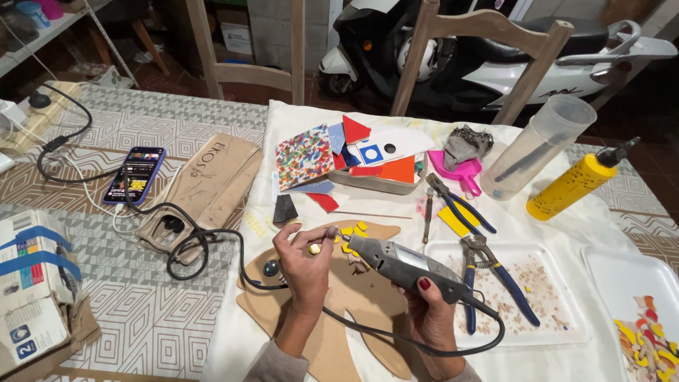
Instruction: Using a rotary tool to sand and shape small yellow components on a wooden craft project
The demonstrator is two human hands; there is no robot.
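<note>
1. A table wears a grey geometric cloth, with a white sheet spread over the near right part. Two wooden chairs stand behind it, and a white scooter is parked beyond them.
2. At the left edge sits a white cardboard box with blue tape stripes. A flat brown paper sleeve lies beside a lit phone.
3. A shallow dish holds coloured tile pieces: red, orange, blue, one speckled. A white tray carries pale crumbs and blue-handled nippers. Another tray at the right has red and yellow shards. A clear beaker and a yellow bottle lie tilted.
4. The left hand pinches a small yellow piece over the wooden fish-shaped board.
5. The right hand is wrapped round a grey rotary tool, its tip just beside that piece.
</note>
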